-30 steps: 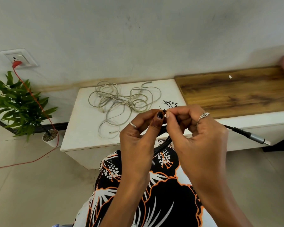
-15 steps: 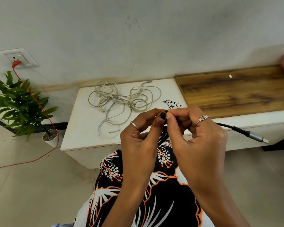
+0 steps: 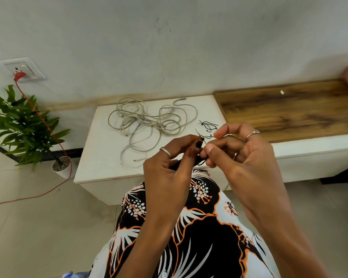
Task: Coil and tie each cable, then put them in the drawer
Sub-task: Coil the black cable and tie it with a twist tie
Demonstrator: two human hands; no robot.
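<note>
Head view: left hand (image 3: 169, 169) & right hand (image 3: 241, 157) are up in front of the white table (image 3: 100, 157), just past its front edge. Both pinch a black cable (image 3: 199, 161) w/ a thin tie (image 3: 203, 139) between fingertips. Grey cables (image 3: 147, 125) lie in a loose messy pile on the table's middle, w/ bare room at the left side. Spare black ties (image 3: 208, 125) lie near the pile. A wood top (image 3: 289, 111) sits right. Plant (image 3: 20, 125) & red cord (image 3: 48, 133) stand left on the floor. No writing to read.
</note>
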